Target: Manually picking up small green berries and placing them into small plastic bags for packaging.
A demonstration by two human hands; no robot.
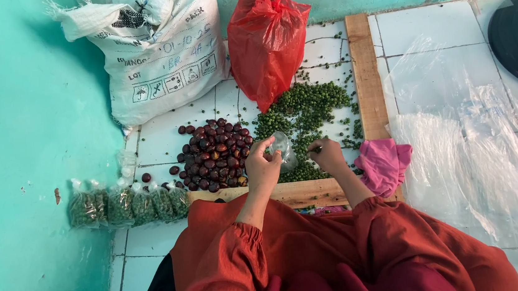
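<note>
**Small clear bag held open over green pods on a tiled floor**

White floor tiles [158, 132] are seen beside a turquoise wall [13, 123], with a wooden frame [365, 74] laid on them. A small clear plastic bag [282, 148] is held up between the two hands, just above a heap of small green pods [305, 107]. The left hand [262, 167] is closed on the bag's left edge, pinched by thumb and fingers. The right hand [327, 155] is curled loosely just right of the bag, with something small and green nipped at its fingertips; whether the bag is touched by it cannot be told.

One heap of dark red fruits [213, 152] lies just left of the left hand. One red plastic bag [266, 45] and one white printed sack [156, 45] stand behind the heaps. One pink cloth [382, 163] lies just right of the right hand. About five filled packets [128, 205] are lined along the wall, though the exact count cannot be told. Loose clear plastic sheets [477, 145] are spread further right.
</note>
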